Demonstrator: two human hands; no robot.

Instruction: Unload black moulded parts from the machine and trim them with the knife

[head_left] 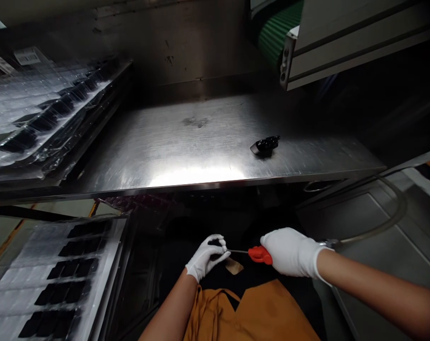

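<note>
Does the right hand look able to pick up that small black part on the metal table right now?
Probably not as it stands: the right hand is wrapped around the red tool. Otherwise, nothing visible blocks its way over the metal table to the black part.

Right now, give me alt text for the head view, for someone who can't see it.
A white-gloved right hand grips a red air blow gun, its nozzle ending at the gloved left hand. Beyond, a black part sits on a metal bench; clear trays of black pieces lie at left.
</note>
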